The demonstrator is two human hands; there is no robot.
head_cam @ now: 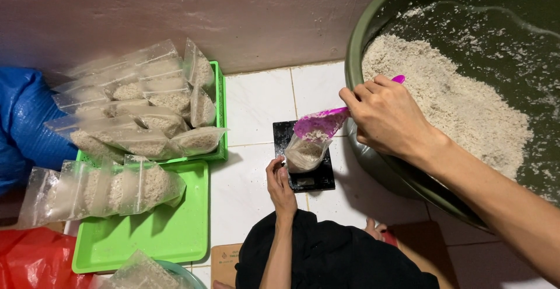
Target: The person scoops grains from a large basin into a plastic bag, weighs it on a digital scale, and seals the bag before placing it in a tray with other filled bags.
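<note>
My right hand (389, 117) grips a pink scoop (322, 122) and tilts its mouth over a small clear plastic bag (303, 153) partly filled with pale grainy material. The bag stands on a black flat scale (322, 178) on the white tiled floor. My left hand (280, 183) holds the bag's left side at its rim. Just right of the scoop stands a big dark green tub (356, 44) holding a heap of the same pale material (449, 102).
Two green trays (157, 236) at the left carry several filled clear bags (146, 114). A blue sack (26, 125) and a red bag (29, 263) lie at the far left. A wall runs along the top. My dark-clothed legs (326, 260) sit at the bottom.
</note>
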